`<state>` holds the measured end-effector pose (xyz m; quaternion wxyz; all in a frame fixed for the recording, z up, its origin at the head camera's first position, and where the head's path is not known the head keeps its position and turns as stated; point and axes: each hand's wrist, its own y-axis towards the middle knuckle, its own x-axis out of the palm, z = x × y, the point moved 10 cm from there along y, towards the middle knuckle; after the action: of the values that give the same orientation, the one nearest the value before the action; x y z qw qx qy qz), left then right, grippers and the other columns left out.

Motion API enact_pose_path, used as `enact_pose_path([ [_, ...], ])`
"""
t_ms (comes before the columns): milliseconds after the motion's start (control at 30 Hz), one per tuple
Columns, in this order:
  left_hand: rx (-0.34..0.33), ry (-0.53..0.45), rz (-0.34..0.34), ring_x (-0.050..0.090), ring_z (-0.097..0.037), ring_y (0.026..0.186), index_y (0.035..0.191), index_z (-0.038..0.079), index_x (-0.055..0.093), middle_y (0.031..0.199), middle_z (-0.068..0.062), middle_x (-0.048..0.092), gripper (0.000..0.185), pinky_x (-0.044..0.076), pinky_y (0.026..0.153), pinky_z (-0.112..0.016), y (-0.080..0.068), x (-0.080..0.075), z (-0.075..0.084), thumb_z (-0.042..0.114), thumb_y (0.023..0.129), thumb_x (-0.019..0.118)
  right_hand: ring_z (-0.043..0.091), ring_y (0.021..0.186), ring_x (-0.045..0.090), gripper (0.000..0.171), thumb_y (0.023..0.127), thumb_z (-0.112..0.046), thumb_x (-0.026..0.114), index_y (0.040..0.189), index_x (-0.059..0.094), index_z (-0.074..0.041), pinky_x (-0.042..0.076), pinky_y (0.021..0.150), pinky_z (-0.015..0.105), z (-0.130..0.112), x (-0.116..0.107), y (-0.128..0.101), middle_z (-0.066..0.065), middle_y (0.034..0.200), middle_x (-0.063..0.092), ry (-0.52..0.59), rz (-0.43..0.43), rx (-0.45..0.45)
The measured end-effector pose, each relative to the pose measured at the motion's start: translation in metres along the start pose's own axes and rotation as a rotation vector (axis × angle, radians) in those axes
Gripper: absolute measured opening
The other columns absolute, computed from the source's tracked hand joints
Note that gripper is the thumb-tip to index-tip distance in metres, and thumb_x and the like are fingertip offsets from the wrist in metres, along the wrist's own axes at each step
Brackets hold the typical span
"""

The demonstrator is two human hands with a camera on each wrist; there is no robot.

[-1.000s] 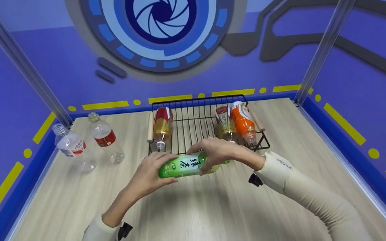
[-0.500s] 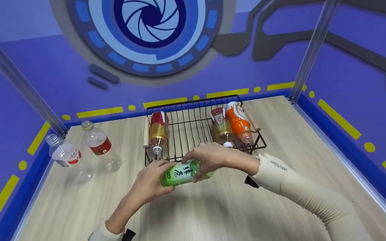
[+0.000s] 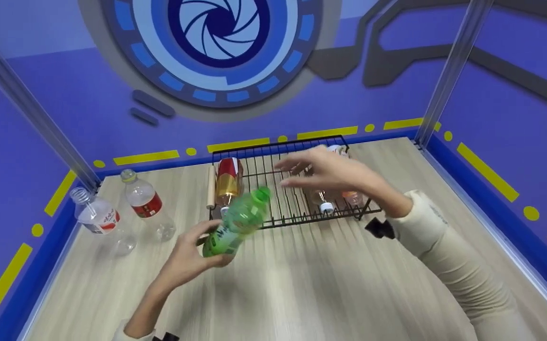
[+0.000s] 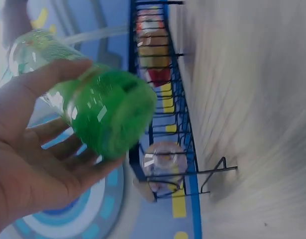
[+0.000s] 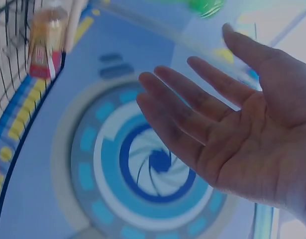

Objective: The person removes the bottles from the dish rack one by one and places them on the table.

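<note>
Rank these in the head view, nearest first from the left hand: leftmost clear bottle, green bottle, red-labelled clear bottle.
1. Green bottle: in the left hand.
2. Red-labelled clear bottle: on the table, left of the hand.
3. Leftmost clear bottle: farther left.

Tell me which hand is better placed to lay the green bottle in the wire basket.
Left, most likely: the left grip holds the green bottle near its base, neck end toward the wire basket. The right grip is open and holds nothing.

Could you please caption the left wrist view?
A left hand grips a green plastic bottle near a black wire basket.
</note>
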<state>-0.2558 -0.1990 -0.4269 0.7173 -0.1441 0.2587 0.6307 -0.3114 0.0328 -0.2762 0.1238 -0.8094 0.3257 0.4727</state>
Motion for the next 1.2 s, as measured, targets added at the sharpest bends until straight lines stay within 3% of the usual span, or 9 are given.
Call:
enact_pose_path([
  [133, -0.080, -0.183, 0.072, 0.056, -0.027, 0.127, 0.144, 0.013, 0.053, 0.135, -0.009, 0.061, 0.070, 0.049, 0.109, -0.044, 0.000, -0.026, -0.016, 0.016, 0.082, 0.086, 0.023, 0.111, 0.072, 0.039, 0.100, -0.028, 0.067, 0.135, 0.065, -0.010, 0.059, 0.095, 0.039, 0.024, -0.016, -0.004, 0.009, 0.128, 0.072, 0.048, 0.050, 0.042],
  [267, -0.176, -0.373, 0.179, 0.050, -0.025, 0.133, 0.156, 0.016, 0.039, 0.146, -0.011, 0.052, 0.079, 0.045, 0.112, -0.037, 0.009, -0.052, -0.043, 0.013, 0.089, 0.080, 0.025, 0.108, 0.072, 0.039, 0.098, -0.027, 0.070, 0.133, 0.067, -0.009, 0.060, 0.094, 0.042, 0.048, -0.018, -0.010, 0.010, 0.125, 0.073, 0.048, 0.061, 0.081],
  [400, -0.244, -0.469, 0.291, 0.040, -0.028, 0.146, 0.162, 0.018, 0.025, 0.159, -0.012, 0.039, 0.087, 0.035, 0.122, -0.044, 0.021, -0.064, -0.075, 0.018, 0.092, 0.077, 0.027, 0.108, 0.072, 0.038, 0.097, -0.025, 0.072, 0.131, 0.068, -0.009, 0.060, 0.093, 0.046, 0.064, -0.018, -0.016, 0.011, 0.123, 0.074, 0.044, 0.081, 0.087],
  [600, -0.299, -0.369, 0.398, 0.032, -0.042, 0.151, 0.162, 0.007, 0.020, 0.164, -0.024, 0.030, 0.090, 0.032, 0.124, -0.051, 0.029, -0.059, -0.115, 0.011, 0.091, 0.077, 0.025, 0.106, 0.073, 0.034, 0.099, -0.024, 0.069, 0.131, 0.069, -0.012, 0.060, 0.089, 0.045, 0.072, -0.017, -0.023, 0.007, 0.128, 0.073, 0.037, 0.080, 0.078],
  [833, -0.391, -0.268, 0.431, 0.031, -0.045, 0.151, 0.158, 0.003, 0.026, 0.163, -0.027, 0.031, 0.081, 0.027, 0.125, -0.055, 0.037, -0.046, -0.147, 0.005, 0.092, 0.073, 0.033, 0.112, 0.071, 0.038, 0.091, -0.014, 0.077, 0.127, 0.069, -0.004, 0.059, 0.095, 0.047, 0.083, -0.012, -0.023, 0.014, 0.124, 0.073, 0.030, 0.074, 0.099],
  [1033, -0.431, -0.239, 0.441, 0.031, -0.046, 0.151, 0.157, -0.001, 0.022, 0.162, -0.029, 0.032, 0.080, 0.025, 0.126, -0.056, 0.044, -0.038, -0.162, 0.005, 0.094, 0.070, 0.038, 0.112, 0.070, 0.042, 0.090, -0.009, 0.077, 0.130, 0.067, -0.003, 0.057, 0.097, 0.050, 0.098, -0.007, -0.024, 0.017, 0.122, 0.073, 0.017, 0.055, 0.143],
  [1200, -0.423, -0.214, 0.450, 0.032, -0.045, 0.150, 0.157, -0.002, 0.020, 0.160, -0.030, 0.033, 0.080, 0.025, 0.126, -0.056, 0.046, -0.039, -0.163, 0.006, 0.095, 0.069, 0.038, 0.112, 0.069, 0.043, 0.090, -0.008, 0.076, 0.132, 0.066, -0.003, 0.057, 0.098, 0.050, 0.106, -0.006, -0.026, 0.019, 0.121, 0.073, 0.018, 0.046, 0.160],
])
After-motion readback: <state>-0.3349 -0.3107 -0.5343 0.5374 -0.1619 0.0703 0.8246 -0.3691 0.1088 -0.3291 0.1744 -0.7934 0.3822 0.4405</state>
